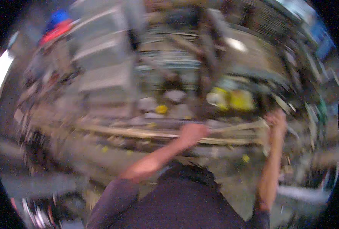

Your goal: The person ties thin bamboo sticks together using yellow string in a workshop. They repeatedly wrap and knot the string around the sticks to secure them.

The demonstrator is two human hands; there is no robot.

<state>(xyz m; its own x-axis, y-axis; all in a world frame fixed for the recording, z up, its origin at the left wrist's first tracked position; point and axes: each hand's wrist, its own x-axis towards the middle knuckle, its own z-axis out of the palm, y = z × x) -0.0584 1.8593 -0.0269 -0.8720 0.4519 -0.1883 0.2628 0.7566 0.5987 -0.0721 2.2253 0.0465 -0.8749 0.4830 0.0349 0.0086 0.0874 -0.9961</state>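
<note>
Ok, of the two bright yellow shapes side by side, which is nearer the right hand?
The broader yellow shape on the right is nearer the right hand; the other yellow shape lies farther left, beside a whitish patch. Blur hides what they are.

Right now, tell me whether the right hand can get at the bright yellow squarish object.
Probably yes: the yellow squarish object lies ahead and left of the right hand, with no clear barrier showing between, though blur leaves depth uncertain.
</note>
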